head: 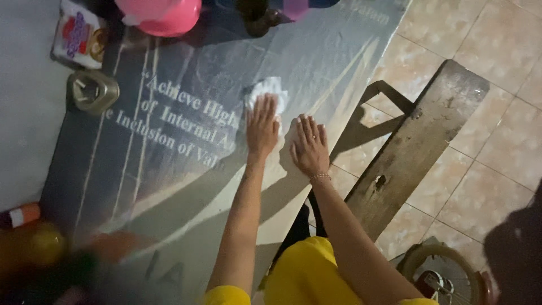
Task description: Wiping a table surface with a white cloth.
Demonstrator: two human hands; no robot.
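left hand [262,125] flat, fingers spread | right hand [310,146] flat, seemingly resting

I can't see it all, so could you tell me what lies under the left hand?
Under the left hand a crumpled white cloth shows past the fingers, on the printed banner. The rest is covered.

A pink bowl [164,16] sits at the worktop's far edge, a metal ashtray [92,90] and colourful packet [78,35] nearby. A wooden bench [418,147] stands on the tiled floor [497,141].
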